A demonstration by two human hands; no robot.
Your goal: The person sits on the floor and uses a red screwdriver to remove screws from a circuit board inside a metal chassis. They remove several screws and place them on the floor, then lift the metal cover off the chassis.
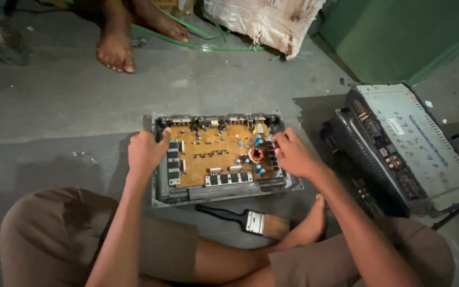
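Right hand fingertips hidden, perhaps behind knuckles.

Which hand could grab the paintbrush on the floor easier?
Probably the right hand: the paintbrush lies just in front of the open circuit board case, bristles toward that side. The left hand grips the case's far-left edge.

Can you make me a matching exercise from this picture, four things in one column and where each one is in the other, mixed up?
Things:
1. paintbrush
2. left hand
3. grey casing
4. white sack

Places:
A. at the top, beside the green wall
B. on the floor, just in front of the open circuit board
C. on the board's left edge
D. to the right of the board

Pairs: 1-B, 2-C, 3-D, 4-A
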